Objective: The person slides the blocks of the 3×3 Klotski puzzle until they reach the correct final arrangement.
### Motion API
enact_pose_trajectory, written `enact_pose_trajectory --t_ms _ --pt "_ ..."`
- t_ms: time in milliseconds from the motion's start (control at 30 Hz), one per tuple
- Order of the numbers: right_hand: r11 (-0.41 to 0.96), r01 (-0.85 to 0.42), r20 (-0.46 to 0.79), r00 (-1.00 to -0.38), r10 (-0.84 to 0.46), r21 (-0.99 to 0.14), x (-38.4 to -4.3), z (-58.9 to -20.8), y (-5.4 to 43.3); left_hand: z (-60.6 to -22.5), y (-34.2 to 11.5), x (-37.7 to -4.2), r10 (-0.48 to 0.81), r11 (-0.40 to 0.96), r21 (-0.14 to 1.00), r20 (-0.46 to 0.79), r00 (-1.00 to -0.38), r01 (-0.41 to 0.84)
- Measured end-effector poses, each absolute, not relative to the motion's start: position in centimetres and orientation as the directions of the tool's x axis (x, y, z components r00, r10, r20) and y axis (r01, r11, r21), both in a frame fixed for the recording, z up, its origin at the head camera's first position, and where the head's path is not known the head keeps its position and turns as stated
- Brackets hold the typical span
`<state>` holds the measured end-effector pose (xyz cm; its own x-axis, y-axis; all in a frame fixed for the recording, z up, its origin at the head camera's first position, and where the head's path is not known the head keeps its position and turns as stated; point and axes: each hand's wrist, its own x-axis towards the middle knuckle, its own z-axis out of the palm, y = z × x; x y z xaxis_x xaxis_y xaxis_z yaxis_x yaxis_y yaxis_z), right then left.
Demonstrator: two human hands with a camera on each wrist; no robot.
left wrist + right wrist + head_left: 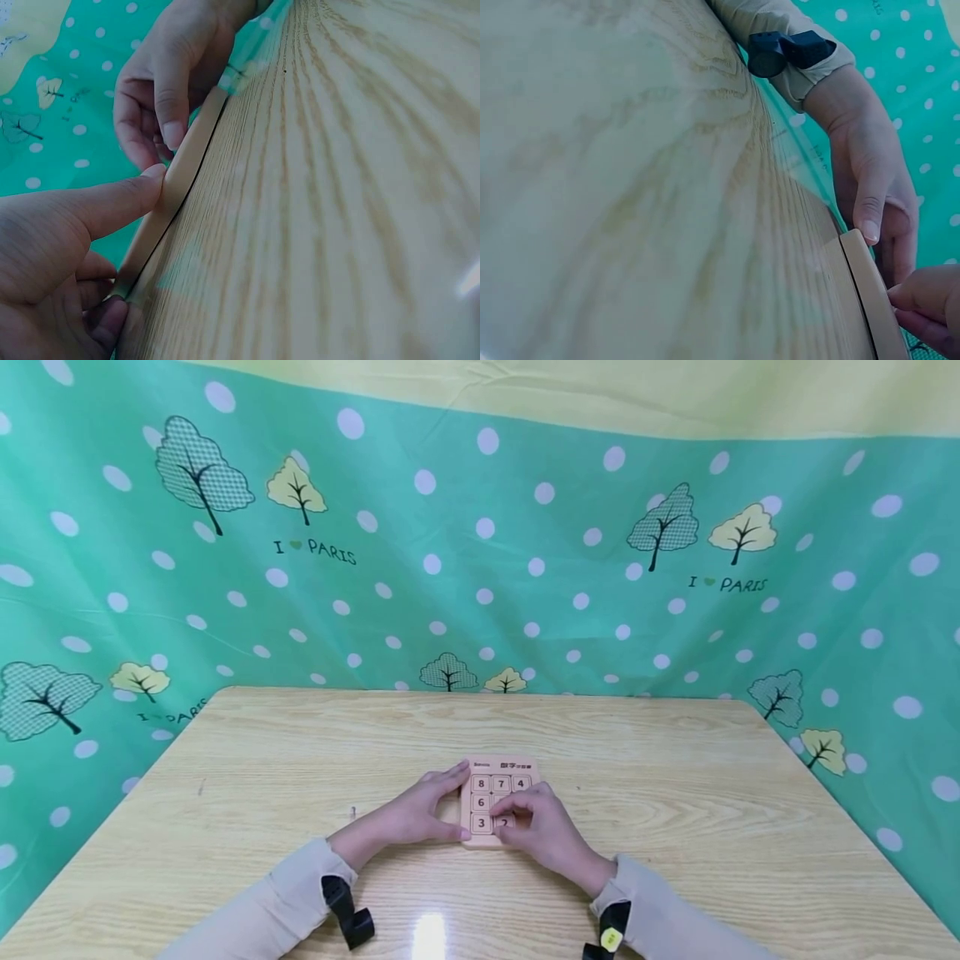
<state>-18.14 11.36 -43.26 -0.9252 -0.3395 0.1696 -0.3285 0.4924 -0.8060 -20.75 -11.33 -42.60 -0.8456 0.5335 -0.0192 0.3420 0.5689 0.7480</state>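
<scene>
A pink-beige number slide puzzle (pixel 486 842) lies flat on the table, with tiles 8, 7 and 4 along its top row. Along its left side my left hand (pixel 420 806) grips the frame, fingers at the upper corner and thumb at the lower one. Bent over the lower rows is my right hand (pixel 547 831). Its thumb and index fingertip pinch at the tile marked 2 (pixel 506 823), hiding the tiles to the right. The left wrist view shows the left thumb (pixel 135 195) against the puzzle's edge (pixel 176 191).
The wood-grain table (pixel 300 743) extends around the puzzle on all sides. A green dotted cloth (pixel 480 568) with printed trees hangs behind it. Black cameras are strapped to both wrists, including the left wrist camera (pixel 348 914). Light glares off the near table.
</scene>
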Motion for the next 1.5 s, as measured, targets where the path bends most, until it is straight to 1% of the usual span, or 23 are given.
enact_pose_trajectory --t_ms 600,1133,1500 --pt "0.555 -0.324 0.171 -0.935 -0.310 -0.766 -18.0 -43.2 13.0 -43.0 -11.5 -20.8 0.528 0.571 0.751 -0.026 -0.849 0.332" --pt "0.572 -0.282 0.134 -0.948 -0.288 -0.770 -17.8 -43.1 13.6 -43.0 -11.3 -20.7 0.532 0.562 0.760 -0.029 -0.846 0.327" --pt "0.500 -0.319 0.156 -0.927 -0.340 -0.805 -17.7 -42.7 12.4 -42.8 -11.4 -20.8 0.537 0.570 0.744 -0.018 -0.843 0.348"
